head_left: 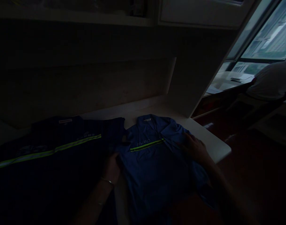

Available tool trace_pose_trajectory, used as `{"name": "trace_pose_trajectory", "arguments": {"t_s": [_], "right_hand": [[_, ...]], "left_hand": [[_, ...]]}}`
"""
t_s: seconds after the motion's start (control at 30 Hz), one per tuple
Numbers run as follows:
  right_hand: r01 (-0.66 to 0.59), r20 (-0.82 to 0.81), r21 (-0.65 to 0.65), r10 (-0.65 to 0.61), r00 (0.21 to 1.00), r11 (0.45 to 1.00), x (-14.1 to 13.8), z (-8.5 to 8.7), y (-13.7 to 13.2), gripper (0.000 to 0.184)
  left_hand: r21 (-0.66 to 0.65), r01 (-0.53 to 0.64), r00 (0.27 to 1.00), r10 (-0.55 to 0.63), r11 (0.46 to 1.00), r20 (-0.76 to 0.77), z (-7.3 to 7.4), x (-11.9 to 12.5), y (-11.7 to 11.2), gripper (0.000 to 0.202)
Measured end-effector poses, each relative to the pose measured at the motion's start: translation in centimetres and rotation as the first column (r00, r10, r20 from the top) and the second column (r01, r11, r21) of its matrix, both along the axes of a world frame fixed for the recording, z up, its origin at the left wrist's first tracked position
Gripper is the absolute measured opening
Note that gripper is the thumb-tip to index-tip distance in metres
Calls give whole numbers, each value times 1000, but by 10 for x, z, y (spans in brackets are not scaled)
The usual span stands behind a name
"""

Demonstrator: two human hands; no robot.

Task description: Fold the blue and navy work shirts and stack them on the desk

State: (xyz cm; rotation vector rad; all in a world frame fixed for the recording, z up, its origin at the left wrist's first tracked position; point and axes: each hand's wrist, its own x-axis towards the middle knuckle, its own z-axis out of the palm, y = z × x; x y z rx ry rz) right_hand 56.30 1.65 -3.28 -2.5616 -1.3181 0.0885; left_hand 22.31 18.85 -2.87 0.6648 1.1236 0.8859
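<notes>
A blue work shirt (154,168) with a yellow-green reflective strip lies spread on the white counter, its collar toward the wall. My left hand (112,165), with a bracelet at the wrist, is closed on the shirt's left edge near the sleeve; the fingertips are hard to see in the dark. On the shirt's right sleeve rests my right hand (195,147), its fingers stretched out over the cloth. To the left lies a darker navy work shirt (70,162) with a wider reflective stripe, close to my left hand.
The white counter (218,148) ends in a rounded corner at the right. Cabinets (199,14) hang above, and a side panel (192,78) rises behind the counter. Beyond it, a person in a light shirt (269,81) is near a desk by the window (262,40).
</notes>
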Motion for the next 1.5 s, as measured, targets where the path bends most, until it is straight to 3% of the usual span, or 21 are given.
{"name": "trace_pose_trajectory", "arguments": {"t_s": [0.1,0.17,0.27,0.37,0.43,0.5,0.6,0.67,0.77,0.83,0.97,1.17,1.5], "right_hand": [[24,60,-74,-19,998,997,7,-14,29,69],[36,73,-106,-28,997,994,5,-26,42,59],[73,132,-39,-67,989,997,-1,-35,44,42],[131,97,28,-134,986,991,-6,-33,32,38],[269,3,69,-269,963,961,-7,-30,19,41],[429,-103,111,-418,902,897,-8,-28,8,47],[554,-209,175,-519,829,814,-8,-30,-5,57],[532,-222,184,-492,842,827,-8,-31,-7,61],[360,-93,131,-350,932,924,-9,-33,-4,66],[286,-3,57,-286,958,957,-10,-33,-1,64],[269,59,-60,-266,962,961,-11,-32,3,43],[280,109,-98,-269,957,955,-14,-30,2,35],[271,122,-114,-257,959,956,-16,-32,1,35]], "left_hand": [[-153,-59,996,68,986,56,2,-15,-14,20],[-182,24,997,-11,983,73,-3,-18,-24,22],[-176,203,979,-200,963,34,-17,-14,-33,21],[-115,251,964,-259,961,-59,-31,-9,-34,20],[-87,257,962,-263,963,-73,-38,-10,-33,16],[-69,239,967,-244,969,-71,-42,-12,-31,12],[-93,213,976,-217,973,-34,-43,-16,-29,7],[-114,216,976,-216,970,12,-43,-16,-30,5],[-129,183,982,-177,975,59,-41,-14,-32,8],[-127,155,985,-144,980,92,-38,-13,-33,11],[-70,210,975,-204,975,92,-27,-15,-33,31],[-89,403,907,-410,911,-93,-23,-19,-37,44],[-122,415,908,-419,902,-6,-22,-20,-34,43]]}}
